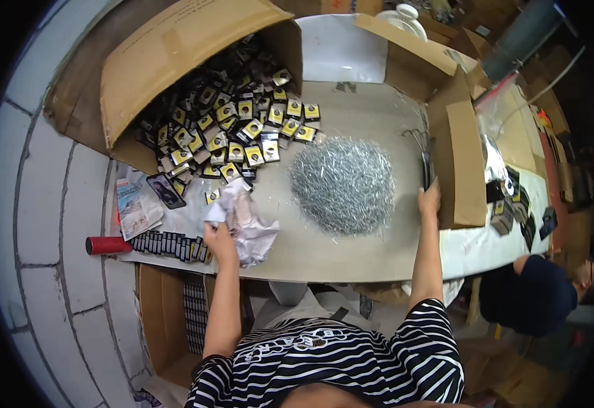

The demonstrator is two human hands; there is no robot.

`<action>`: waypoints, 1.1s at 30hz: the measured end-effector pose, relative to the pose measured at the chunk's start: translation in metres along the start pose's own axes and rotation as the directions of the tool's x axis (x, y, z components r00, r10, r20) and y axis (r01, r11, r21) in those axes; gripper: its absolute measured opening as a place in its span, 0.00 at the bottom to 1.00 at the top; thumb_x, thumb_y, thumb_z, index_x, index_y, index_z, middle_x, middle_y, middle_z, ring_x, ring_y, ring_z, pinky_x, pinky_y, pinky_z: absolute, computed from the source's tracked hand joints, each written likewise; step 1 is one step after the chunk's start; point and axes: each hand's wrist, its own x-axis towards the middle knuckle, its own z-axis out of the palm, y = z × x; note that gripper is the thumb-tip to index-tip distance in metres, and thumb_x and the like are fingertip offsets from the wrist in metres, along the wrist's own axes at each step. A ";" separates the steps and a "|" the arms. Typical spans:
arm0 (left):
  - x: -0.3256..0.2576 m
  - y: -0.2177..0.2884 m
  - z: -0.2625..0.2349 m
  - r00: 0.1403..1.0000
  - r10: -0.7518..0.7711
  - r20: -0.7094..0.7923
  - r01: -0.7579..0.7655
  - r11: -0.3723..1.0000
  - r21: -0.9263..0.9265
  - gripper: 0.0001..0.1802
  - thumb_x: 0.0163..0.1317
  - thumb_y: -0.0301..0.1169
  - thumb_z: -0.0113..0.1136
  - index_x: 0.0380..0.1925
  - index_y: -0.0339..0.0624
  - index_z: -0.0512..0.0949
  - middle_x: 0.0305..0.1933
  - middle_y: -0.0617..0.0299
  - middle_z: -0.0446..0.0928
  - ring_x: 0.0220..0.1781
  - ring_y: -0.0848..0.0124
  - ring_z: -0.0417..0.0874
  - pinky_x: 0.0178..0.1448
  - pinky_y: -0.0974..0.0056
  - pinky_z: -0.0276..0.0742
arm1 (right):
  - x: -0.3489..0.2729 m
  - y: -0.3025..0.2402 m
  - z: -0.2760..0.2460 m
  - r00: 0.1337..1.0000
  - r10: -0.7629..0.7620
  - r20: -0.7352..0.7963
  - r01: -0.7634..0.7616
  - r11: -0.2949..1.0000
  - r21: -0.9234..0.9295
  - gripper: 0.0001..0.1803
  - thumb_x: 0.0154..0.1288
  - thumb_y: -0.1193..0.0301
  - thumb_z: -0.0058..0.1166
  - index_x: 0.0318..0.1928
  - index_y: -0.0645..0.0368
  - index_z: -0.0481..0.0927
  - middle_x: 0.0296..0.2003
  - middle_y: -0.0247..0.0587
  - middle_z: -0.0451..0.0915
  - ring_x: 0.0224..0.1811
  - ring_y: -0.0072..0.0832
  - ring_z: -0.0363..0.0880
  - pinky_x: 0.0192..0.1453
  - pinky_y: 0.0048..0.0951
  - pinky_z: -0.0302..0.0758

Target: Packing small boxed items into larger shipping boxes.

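Note:
My left hand [221, 239] is closed on a crumpled pale paper sheet [252, 231], which droops over the table beside it. At the right, my right hand [429, 199] grips the dark handle of a small hand rake [425, 156], its bent wire prongs pointing away from me. Between my hands lies a heaped pile of small silver metal pins [341, 185]. Beyond my left hand, many small black-and-yellow boxes [252, 129] spill from a large tipped cardboard box [188, 54].
A cardboard wall [463, 163] borders the table's right side. At the left are a phone [165, 190], a red cylinder [108, 245] and a row of small dark packs [167, 246]. Another person [531, 292] is at the far right. A brick wall [45, 224] stands left.

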 end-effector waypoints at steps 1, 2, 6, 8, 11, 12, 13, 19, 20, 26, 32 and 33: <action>0.002 -0.001 0.018 0.996 0.092 0.022 -0.091 0.995 -0.043 0.15 0.60 0.27 0.55 0.46 0.32 0.75 0.41 0.61 0.77 0.41 0.75 0.74 0.46 0.70 0.70 | 0.000 0.003 0.010 0.999 -0.035 -0.009 0.035 0.999 -0.030 0.29 0.56 0.75 0.56 0.60 0.65 0.66 0.55 0.57 0.72 0.57 0.49 0.71 0.62 0.41 0.67; 0.004 0.000 0.033 0.982 0.182 0.043 -0.178 0.980 -0.086 0.15 0.61 0.27 0.54 0.47 0.33 0.74 0.42 0.60 0.77 0.43 0.74 0.74 0.49 0.69 0.70 | -0.002 0.006 0.019 0.998 -0.068 -0.017 0.067 0.996 -0.063 0.30 0.56 0.75 0.55 0.60 0.66 0.65 0.54 0.59 0.73 0.56 0.50 0.72 0.62 0.39 0.67; 0.007 0.038 0.063 0.947 0.322 -0.006 -0.322 0.947 0.011 0.15 0.59 0.26 0.55 0.46 0.31 0.74 0.42 0.58 0.77 0.44 0.71 0.74 0.51 0.68 0.69 | 0.003 -0.034 -0.009 0.980 0.012 0.199 -0.046 0.985 0.165 0.29 0.58 0.76 0.51 0.60 0.69 0.64 0.53 0.61 0.72 0.56 0.48 0.73 0.62 0.36 0.66; 0.016 0.057 0.066 0.935 0.355 -0.020 -0.355 0.935 -0.006 0.16 0.59 0.26 0.55 0.47 0.31 0.74 0.43 0.57 0.77 0.44 0.71 0.74 0.51 0.67 0.69 | -0.016 -0.055 -0.045 0.972 -0.020 0.234 -0.074 0.920 0.385 0.28 0.59 0.76 0.48 0.61 0.68 0.63 0.51 0.59 0.73 0.53 0.49 0.74 0.59 0.37 0.68; 0.035 0.087 0.084 0.895 0.442 -0.057 -0.445 0.893 -0.063 0.16 0.59 0.27 0.56 0.46 0.31 0.73 0.43 0.55 0.78 0.45 0.69 0.75 0.52 0.66 0.69 | -0.073 -0.065 -0.093 0.991 -0.133 -0.021 0.123 0.838 0.532 0.27 0.60 0.77 0.44 0.62 0.69 0.62 0.48 0.57 0.75 0.50 0.49 0.76 0.56 0.39 0.69; 0.037 0.098 0.089 0.886 0.459 -0.068 -0.464 0.882 -0.079 0.16 0.59 0.28 0.56 0.46 0.31 0.73 0.43 0.55 0.78 0.44 0.68 0.75 0.51 0.66 0.70 | -0.093 -0.088 -0.120 0.995 -0.063 0.082 0.004 0.812 0.583 0.27 0.61 0.76 0.45 0.62 0.70 0.61 0.50 0.59 0.74 0.53 0.50 0.74 0.59 0.39 0.67; 0.044 0.100 0.097 0.908 0.416 0.043 -0.413 0.909 -0.065 0.18 0.59 0.31 0.59 0.48 0.33 0.73 0.44 0.54 0.78 0.46 0.67 0.76 0.51 0.65 0.71 | -0.111 -0.104 -0.138 0.983 0.000 0.184 -0.115 0.779 0.616 0.27 0.63 0.75 0.45 0.62 0.72 0.60 0.53 0.62 0.72 0.56 0.51 0.72 0.62 0.39 0.65; 0.079 0.011 0.223 0.406 0.399 0.822 -0.679 0.734 -0.021 0.46 0.53 0.48 0.66 0.67 0.39 0.59 0.69 0.45 0.60 0.71 0.54 0.61 0.72 0.57 0.56 | -0.208 -0.077 -0.061 0.940 -0.215 0.266 0.114 0.930 0.349 0.22 0.65 0.73 0.51 0.55 0.75 0.64 0.42 0.61 0.75 0.45 0.51 0.76 0.53 0.40 0.71; 0.072 0.016 0.234 0.407 0.324 0.854 -0.600 0.799 -0.017 0.46 0.52 0.48 0.67 0.67 0.41 0.59 0.69 0.46 0.61 0.70 0.55 0.62 0.72 0.58 0.57 | -0.206 -0.080 -0.059 0.930 -0.245 0.275 0.137 0.923 0.359 0.22 0.65 0.73 0.51 0.55 0.75 0.64 0.42 0.61 0.75 0.45 0.51 0.76 0.53 0.40 0.71; 0.105 0.046 0.210 0.196 -0.100 0.976 0.009 0.995 0.101 0.49 0.48 0.47 0.70 0.69 0.50 0.58 0.67 0.48 0.63 0.68 0.59 0.65 0.69 0.60 0.60 | -0.193 -0.080 -0.068 0.875 0.055 0.482 -0.311 0.825 0.471 0.09 0.63 0.75 0.53 0.38 0.64 0.66 0.16 0.37 0.69 0.11 0.27 0.69 0.14 0.30 0.67; 0.086 0.030 0.157 0.073 -0.043 0.996 -0.224 0.973 0.059 0.57 0.40 0.42 0.76 0.70 0.51 0.54 0.66 0.48 0.64 0.64 0.59 0.68 0.67 0.59 0.63 | -0.165 -0.085 -0.064 0.822 0.131 0.554 -0.411 0.810 0.418 0.08 0.64 0.74 0.52 0.35 0.62 0.66 0.13 0.35 0.67 0.09 0.24 0.67 0.11 0.28 0.64; 0.082 0.027 0.158 0.127 0.023 0.992 -0.414 0.910 0.032 0.59 0.39 0.41 0.77 0.71 0.49 0.53 0.66 0.48 0.64 0.63 0.58 0.69 0.67 0.57 0.63 | -0.161 -0.078 -0.058 0.840 0.114 0.531 -0.369 0.838 0.403 0.08 0.63 0.74 0.51 0.35 0.62 0.66 0.13 0.35 0.67 0.09 0.24 0.67 0.11 0.27 0.64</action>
